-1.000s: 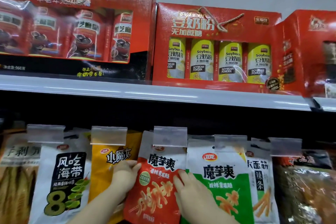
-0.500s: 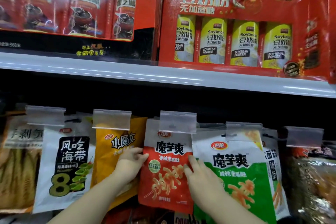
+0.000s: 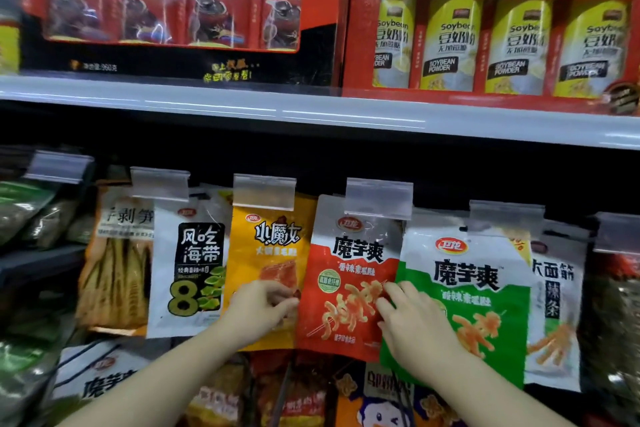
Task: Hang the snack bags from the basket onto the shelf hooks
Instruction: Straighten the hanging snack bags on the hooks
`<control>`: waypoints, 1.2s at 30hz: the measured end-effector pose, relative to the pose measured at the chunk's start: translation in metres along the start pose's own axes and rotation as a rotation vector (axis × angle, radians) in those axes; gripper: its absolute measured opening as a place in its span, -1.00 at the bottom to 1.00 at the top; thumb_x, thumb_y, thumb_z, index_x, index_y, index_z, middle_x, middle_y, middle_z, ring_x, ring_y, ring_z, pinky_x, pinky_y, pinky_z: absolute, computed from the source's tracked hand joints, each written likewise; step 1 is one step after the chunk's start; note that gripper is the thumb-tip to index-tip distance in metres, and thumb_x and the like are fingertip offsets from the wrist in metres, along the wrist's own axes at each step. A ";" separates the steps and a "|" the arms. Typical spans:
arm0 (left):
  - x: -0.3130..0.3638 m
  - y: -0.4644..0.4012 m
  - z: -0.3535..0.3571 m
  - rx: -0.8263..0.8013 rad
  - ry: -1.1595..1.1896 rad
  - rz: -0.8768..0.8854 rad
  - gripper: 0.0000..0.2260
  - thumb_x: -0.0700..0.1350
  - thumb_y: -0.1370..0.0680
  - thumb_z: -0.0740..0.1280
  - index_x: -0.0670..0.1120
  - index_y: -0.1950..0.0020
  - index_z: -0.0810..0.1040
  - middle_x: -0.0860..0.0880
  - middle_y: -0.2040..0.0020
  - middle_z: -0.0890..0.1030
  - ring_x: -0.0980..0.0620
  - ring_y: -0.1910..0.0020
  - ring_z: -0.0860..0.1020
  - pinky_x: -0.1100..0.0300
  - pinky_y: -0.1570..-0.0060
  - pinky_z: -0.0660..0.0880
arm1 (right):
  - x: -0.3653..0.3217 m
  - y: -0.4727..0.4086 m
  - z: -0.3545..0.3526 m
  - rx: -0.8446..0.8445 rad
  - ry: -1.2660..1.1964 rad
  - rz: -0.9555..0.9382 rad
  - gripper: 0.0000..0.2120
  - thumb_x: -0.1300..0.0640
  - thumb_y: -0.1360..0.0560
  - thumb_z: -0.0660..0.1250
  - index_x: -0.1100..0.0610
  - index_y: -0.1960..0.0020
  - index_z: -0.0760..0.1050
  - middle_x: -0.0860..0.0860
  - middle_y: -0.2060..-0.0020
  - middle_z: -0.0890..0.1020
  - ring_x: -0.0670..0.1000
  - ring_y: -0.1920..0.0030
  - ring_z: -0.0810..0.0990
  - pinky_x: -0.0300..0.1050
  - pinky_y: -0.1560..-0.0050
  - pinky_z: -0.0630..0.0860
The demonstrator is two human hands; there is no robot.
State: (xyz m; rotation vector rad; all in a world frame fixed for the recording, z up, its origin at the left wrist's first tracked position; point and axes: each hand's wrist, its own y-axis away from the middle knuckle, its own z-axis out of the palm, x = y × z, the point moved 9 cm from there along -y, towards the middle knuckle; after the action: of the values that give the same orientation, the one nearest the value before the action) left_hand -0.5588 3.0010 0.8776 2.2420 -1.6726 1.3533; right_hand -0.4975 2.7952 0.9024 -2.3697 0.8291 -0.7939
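We record one red snack bag [image 3: 349, 274] hanging on the hook row under the white shelf edge [image 3: 311, 111], its top tucked behind a clear price-tag holder [image 3: 379, 198]. Our left hand [image 3: 261, 308] sits at the bag's left edge with fingers curled, the fingertips pinching that edge where it overlaps the yellow bag [image 3: 268, 253]. Our right hand [image 3: 414, 322] lies at the bag's right edge, fingers spread and fairly straight, pressing on the red bag and on the green bag [image 3: 485, 281] just beside it.

Same row, left to right: a striped orange bag [image 3: 114, 270], a white-and-black bag marked with a large 8 [image 3: 190, 270], the yellow bag, the red bag, the green bag, and a white bag with orange sticks printed on it [image 3: 554, 305]. Each hangs beneath its own clear holder, and neighbours overlap at the sides.

Shelf above: a dark red gift box of jars [image 3: 173, 3] at left and a red soybean powder box [image 3: 495, 31] with four yellow cans at right.

Below the row: further packets, blurred, contents not legible.
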 end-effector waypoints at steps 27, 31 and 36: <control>-0.041 -0.009 -0.085 0.357 0.133 -0.165 -0.64 0.08 -0.60 0.21 -0.06 -0.32 0.52 0.04 -0.08 0.61 -0.01 -0.07 0.58 0.08 -0.06 0.54 | -0.068 -0.052 -0.017 0.079 -0.218 -0.142 -0.78 -0.09 -0.28 0.47 0.03 0.23 0.58 -0.06 0.32 0.56 -0.01 0.28 0.58 -0.15 0.36 0.54; -0.045 -0.035 -0.081 0.269 0.290 -0.120 -0.69 0.00 -0.63 0.20 -0.10 -0.29 0.53 0.01 -0.11 0.61 0.02 -0.04 0.57 0.15 0.03 0.55 | -0.079 -0.066 -0.021 0.024 -0.226 -0.037 -0.76 -0.08 -0.36 0.42 0.07 0.13 0.57 -0.02 0.24 0.57 0.02 0.18 0.59 -0.11 0.25 0.57; -0.065 -0.070 -0.079 0.222 0.304 -0.167 -0.82 -0.03 -0.61 0.24 0.03 0.17 0.53 0.04 0.25 0.57 0.03 0.25 0.52 0.20 0.26 0.42 | -0.092 -0.083 -0.019 -0.036 -0.215 0.090 -0.54 -0.01 -0.60 0.10 0.09 -0.47 0.24 0.07 -0.33 0.39 0.11 -0.36 0.34 -0.02 -0.32 0.35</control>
State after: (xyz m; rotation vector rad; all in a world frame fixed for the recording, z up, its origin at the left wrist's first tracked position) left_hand -0.5542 3.1189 0.9150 2.0869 -1.2646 1.8012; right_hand -0.5374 2.9096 0.9344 -2.3785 0.8577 -0.4816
